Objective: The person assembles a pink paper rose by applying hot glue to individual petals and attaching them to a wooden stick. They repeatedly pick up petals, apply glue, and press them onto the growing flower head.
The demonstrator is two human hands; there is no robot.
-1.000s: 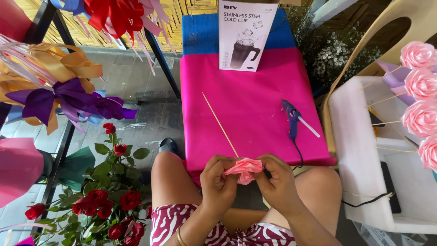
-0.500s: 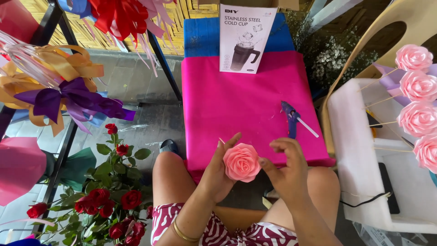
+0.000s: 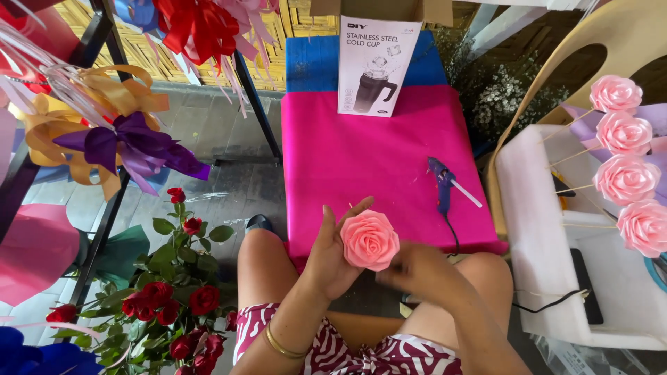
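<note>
My left hand [image 3: 332,251] holds a pink ribbon rose [image 3: 369,239] upright in front of me, its face turned toward the camera, with the fingers spread behind it. My right hand [image 3: 415,267] is just to the right of and below the rose, fingers curled near its base; it looks blurred. Both hands hover over my knees at the near edge of a pink cloth-covered surface [image 3: 361,153]. A blue glue gun [image 3: 440,182] lies on that cloth to the right of the rose.
A printed box [image 3: 368,66] stands at the far end of the cloth. Several finished pink roses on sticks [image 3: 625,156] rest on a white chair [image 3: 542,229] at right. Red roses [image 3: 174,298] and ribbon bows [image 3: 118,139] are at left.
The rose was low and edge-on between both hands; the left hand has since lifted it and turned its face up. The right hand has drawn back below it.
</note>
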